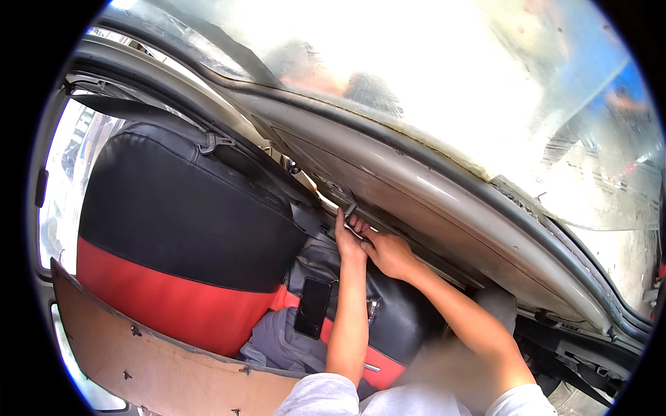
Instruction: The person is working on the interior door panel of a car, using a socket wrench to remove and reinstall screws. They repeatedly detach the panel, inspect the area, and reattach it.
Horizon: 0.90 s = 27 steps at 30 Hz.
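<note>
Both my hands meet in the narrow gap between the car seat and the inner side of the car door (388,184). My left hand (349,240) is turned partly palm up, its fingers bent beside a small grey lever-like piece (351,207) near the door's inner side. My right hand (390,255) comes in from the right, its fingers curled in against the left palm. What lies between the fingers is too small and too covered to make out. Behind the left wrist is the black and red seat cushion (399,305).
The black and red seat backrest (187,201) stands at the left. A black phone (313,308) and a grey cloth (277,341) lie on the seat. A loose brown trim panel with clips (173,374) leans at lower left. A seat-belt tongue (214,143) hangs by the backrest.
</note>
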Available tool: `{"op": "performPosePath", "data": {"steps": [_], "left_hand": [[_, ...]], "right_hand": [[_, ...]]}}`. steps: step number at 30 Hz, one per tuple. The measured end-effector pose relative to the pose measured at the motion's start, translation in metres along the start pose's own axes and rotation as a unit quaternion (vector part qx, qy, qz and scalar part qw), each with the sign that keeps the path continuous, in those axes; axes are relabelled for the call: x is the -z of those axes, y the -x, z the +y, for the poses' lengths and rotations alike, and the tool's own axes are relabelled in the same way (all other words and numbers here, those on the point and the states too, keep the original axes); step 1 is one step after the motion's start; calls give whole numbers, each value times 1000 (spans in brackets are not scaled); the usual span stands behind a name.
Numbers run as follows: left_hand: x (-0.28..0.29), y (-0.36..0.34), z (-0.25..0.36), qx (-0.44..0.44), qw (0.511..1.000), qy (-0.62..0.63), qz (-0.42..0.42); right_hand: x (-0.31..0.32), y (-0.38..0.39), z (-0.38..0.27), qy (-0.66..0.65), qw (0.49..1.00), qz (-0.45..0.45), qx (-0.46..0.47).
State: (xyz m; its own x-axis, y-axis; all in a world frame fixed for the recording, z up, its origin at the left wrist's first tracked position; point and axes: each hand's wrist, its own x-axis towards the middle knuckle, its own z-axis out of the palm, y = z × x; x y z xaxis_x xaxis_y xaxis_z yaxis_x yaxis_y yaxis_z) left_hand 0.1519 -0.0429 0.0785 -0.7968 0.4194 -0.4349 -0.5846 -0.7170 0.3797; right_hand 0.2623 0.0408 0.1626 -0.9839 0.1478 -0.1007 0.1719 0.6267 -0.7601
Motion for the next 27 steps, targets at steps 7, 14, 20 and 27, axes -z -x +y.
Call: {"op": "performPosePath", "data": {"steps": [7,14,20,27], "left_hand": [[3,99,3,-26,999,-32,23],[7,153,10,-67,986,-145,53],[-24,153,8,-142,962,-233,17],[-98,125,0,-246,925,-290,-18]], "right_hand": [[74,132,-10,-58,992,105,-26],[138,268,-15,-57,928,330,-162],[154,345,-13,14,809,561,-177],[163,351,-7,29,828,525,-196]]}}
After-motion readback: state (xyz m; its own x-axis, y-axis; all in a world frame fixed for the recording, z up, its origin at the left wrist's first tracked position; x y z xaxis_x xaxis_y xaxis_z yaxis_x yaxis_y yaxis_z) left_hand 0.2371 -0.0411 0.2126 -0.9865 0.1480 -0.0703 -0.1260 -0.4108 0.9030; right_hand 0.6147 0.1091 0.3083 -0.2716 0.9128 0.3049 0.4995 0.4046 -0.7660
